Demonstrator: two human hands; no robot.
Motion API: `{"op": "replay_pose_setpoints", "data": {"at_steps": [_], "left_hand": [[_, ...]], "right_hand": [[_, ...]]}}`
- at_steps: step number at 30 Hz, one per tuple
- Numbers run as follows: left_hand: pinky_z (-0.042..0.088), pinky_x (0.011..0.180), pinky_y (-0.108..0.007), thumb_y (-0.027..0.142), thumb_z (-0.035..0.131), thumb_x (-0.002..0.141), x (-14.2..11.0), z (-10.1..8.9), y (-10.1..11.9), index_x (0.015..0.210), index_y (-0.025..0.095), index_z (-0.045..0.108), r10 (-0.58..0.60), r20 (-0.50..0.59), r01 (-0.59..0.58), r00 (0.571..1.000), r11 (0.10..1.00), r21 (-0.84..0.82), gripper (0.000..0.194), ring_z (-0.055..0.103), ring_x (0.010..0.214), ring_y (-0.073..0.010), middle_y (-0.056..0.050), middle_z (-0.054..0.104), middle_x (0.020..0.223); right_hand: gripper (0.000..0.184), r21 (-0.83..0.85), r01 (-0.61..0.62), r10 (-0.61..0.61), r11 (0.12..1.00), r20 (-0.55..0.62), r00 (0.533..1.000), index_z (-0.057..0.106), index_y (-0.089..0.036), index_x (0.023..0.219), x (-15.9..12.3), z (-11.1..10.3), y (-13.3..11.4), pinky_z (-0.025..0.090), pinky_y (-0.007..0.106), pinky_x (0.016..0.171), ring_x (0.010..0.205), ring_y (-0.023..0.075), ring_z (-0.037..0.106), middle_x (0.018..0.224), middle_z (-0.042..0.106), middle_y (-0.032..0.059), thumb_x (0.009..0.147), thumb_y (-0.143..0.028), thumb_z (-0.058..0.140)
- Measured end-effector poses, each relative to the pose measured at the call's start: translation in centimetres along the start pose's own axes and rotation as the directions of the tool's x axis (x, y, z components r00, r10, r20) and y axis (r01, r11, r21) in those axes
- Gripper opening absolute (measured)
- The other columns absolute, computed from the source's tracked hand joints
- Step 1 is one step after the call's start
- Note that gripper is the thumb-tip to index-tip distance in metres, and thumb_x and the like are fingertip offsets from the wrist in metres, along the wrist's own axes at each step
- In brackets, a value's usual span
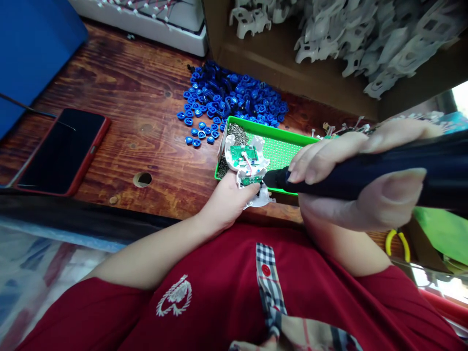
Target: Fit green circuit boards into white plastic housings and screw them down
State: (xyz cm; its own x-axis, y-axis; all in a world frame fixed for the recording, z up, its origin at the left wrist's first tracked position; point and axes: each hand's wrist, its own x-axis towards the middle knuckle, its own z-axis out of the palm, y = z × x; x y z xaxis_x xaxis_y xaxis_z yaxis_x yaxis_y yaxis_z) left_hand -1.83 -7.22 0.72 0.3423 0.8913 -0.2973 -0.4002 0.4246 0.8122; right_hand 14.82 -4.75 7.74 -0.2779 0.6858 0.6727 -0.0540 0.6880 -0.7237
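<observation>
My left hand [228,200] is closed round a white plastic housing [260,199] with green circuit boards [243,155] in it, joined by thin wires. Held in my right hand [351,165] is a black electric screwdriver [387,163], lying nearly level. Its tip meets the housing near the lower board, close to my left thumb; the exact contact point is too small to make out. Beneath the housing sits a green perforated tray [274,136], with many small screws [237,132] heaped at its left end.
Behind the tray lies a pile of blue plastic parts [234,95]. A cardboard box [292,78] holds white housings [351,34]. A phone [64,151] rests at left, near a hole [142,180] in the wooden table [146,97]. Yellow-handled pliers [398,245] are at lower right.
</observation>
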Motion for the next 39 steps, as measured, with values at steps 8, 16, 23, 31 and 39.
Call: {"op": "replay_pose_setpoints", "data": {"at_steps": [8, 16, 23, 31, 39], "left_hand": [[0.046, 0.091, -0.037, 0.022, 0.071, 0.07, 0.1, -0.5, -0.5, 0.109, 0.018, 0.061, 0.025, 0.01, -0.026, 1.0, 0.999, 0.035, 0.041, 0.059, 0.106, -0.0232, -0.006, 0.063, 0.119], [0.05, 0.077, -0.03, 0.016, 0.071, 0.069, 0.0, -0.5, 0.6, 0.099, 0.014, 0.062, -0.115, 0.035, 0.115, 0.993, 0.993, -0.02, 0.031, 0.063, 0.079, -0.0154, -0.003, 0.069, 0.093], [0.049, 0.082, -0.031, 0.016, 0.071, 0.069, -0.4, -0.9, 1.1, 0.098, 0.016, 0.064, -0.113, -0.008, 0.113, 0.994, 0.993, -0.03, 0.03, 0.064, 0.078, -0.0137, -0.001, 0.07, 0.089], [0.048, 0.085, -0.032, 0.015, 0.07, 0.068, -0.3, -0.4, 0.9, 0.104, 0.016, 0.062, -0.11, -0.063, 0.111, 0.992, 0.994, 0.009, 0.036, 0.064, 0.086, -0.0166, -0.002, 0.07, 0.093], [0.048, 0.086, -0.036, 0.016, 0.069, 0.068, -0.4, -0.3, 0.9, 0.106, 0.015, 0.06, -0.108, -0.069, 0.11, 0.992, 0.994, 0.022, 0.039, 0.064, 0.091, -0.0197, -0.004, 0.069, 0.096]], "right_hand": [[0.029, 0.063, -0.004, 0.03, 0.998, -0.406, 0.914, 0.047, -0.024, 0.08, 1.0, 4.9, 0.3, 0.044, 0.029, 0.035, 0.032, 0.0125, 0.046, 0.045, 0.046, -0.0081, 0.078, -0.051, 0.059], [0.019, 0.126, 0.108, -0.041, 0.986, -0.449, 0.893, 0.051, -0.022, 0.082, 0.8, 3.1, 0.4, 0.042, 0.028, 0.034, 0.033, 0.0128, 0.045, 0.045, 0.046, -0.007, 0.082, -0.041, 0.05], [0.015, -0.081, 0.012, -0.061, 0.997, -0.624, 0.779, 0.052, -0.023, 0.087, -0.6, 1.0, 3.4, 0.036, 0.021, 0.032, 0.034, 0.0075, 0.042, 0.049, 0.046, -0.0079, 0.083, -0.037, 0.055], [0.009, -0.135, -0.009, -0.066, 0.991, -0.544, 0.836, 0.054, -0.025, 0.089, -1.9, 0.9, 6.5, 0.031, 0.019, 0.029, 0.033, 0.0073, 0.045, 0.047, 0.046, -0.0086, 0.086, -0.034, 0.054], [0.008, -0.114, -0.054, -0.017, 0.992, -0.544, 0.839, 0.055, -0.026, 0.09, -2.0, 1.1, 5.8, 0.034, 0.018, 0.035, 0.037, 0.0066, 0.048, 0.051, 0.048, -0.0074, 0.086, -0.033, 0.055]]}}
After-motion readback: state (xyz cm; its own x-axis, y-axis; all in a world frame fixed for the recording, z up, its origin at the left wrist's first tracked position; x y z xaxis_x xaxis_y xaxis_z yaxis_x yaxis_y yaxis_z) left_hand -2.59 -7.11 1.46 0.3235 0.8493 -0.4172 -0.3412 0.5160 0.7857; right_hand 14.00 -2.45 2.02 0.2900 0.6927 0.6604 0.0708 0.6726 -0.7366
